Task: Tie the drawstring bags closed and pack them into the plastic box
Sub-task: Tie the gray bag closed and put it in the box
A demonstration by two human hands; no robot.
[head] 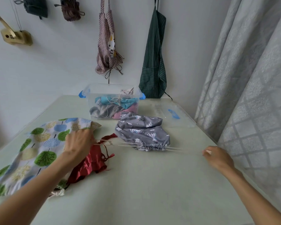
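A grey drawstring bag (141,129) with white animal prints lies mid-table, its mouth gathered tight toward me. White cords run out of both sides of that mouth. My left hand (79,142) grips the left cords, and my right hand (216,157) pinches the right cords, pulled far to the right. Under my left hand lie a dark red satin bag (91,164) and a large white bag (31,151) printed with green and blue trees. The clear plastic box (113,101) with blue latches stands behind, holding several tied bags.
The box's clear lid (170,112) with a blue handle lies flat at the right rear of the table. Two aprons (152,62) hang on the wall behind the box. A grey curtain (250,78) runs along the table's right edge.
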